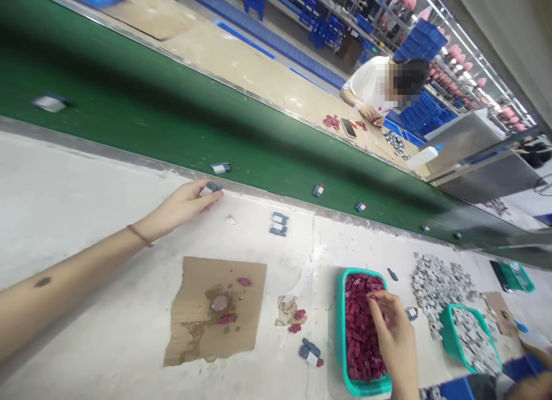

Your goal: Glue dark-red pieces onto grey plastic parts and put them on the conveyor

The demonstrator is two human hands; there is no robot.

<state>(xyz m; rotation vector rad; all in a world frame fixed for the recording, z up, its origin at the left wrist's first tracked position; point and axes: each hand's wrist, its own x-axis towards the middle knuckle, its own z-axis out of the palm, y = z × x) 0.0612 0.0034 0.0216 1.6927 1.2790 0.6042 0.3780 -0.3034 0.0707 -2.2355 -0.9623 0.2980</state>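
Note:
My left hand (192, 203) is closed around a small grey-blue and white plastic part (213, 187) at the near edge of the green belt. Over a teal basket (340, 331) heaped with dark red plastic pieces (360, 331), my right hand (394, 325) pinches one small red piece (373, 297) at its fingertips. Two grey-blue and white parts (279, 223) lie side by side between my hands. Left of the basket rest more grey-blue parts (310, 352), one with a red end. A stained cardboard sheet (254, 308) carries a round puddled cap (219, 303) and red pieces (227, 319).
The green belt (172, 135) crosses the view with several parts on it. Right of my basket lie a heap of grey pieces (440, 282) and another teal basket (451, 342). A co-worker (375, 81) sits across the belt; another person's arm (535, 351) shows at lower right.

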